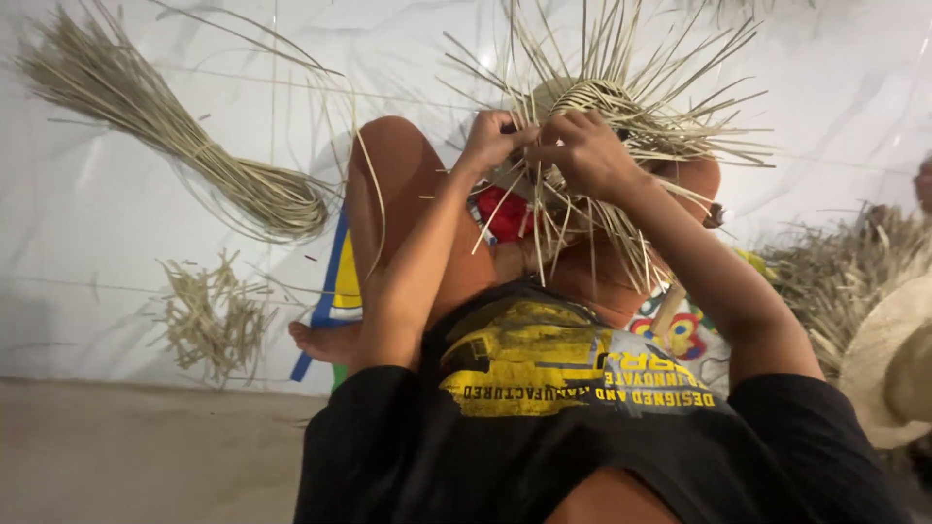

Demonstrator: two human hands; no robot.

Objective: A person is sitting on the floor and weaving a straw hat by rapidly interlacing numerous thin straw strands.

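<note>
Pinching strands of the half-woven straw piece (592,102), your left hand (490,139) and right hand (582,150) touch; loose ends fan toward 12 o'clock.

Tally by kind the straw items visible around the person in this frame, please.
Woven piece in progress, held by left hand and right hand: 1
Long tied straw bundle: 1
Small heap of short straw cuttings: 1
Loose straw pile at right: 1
Finished woven hat brim, partly out of view: 1
Total: 5
</note>
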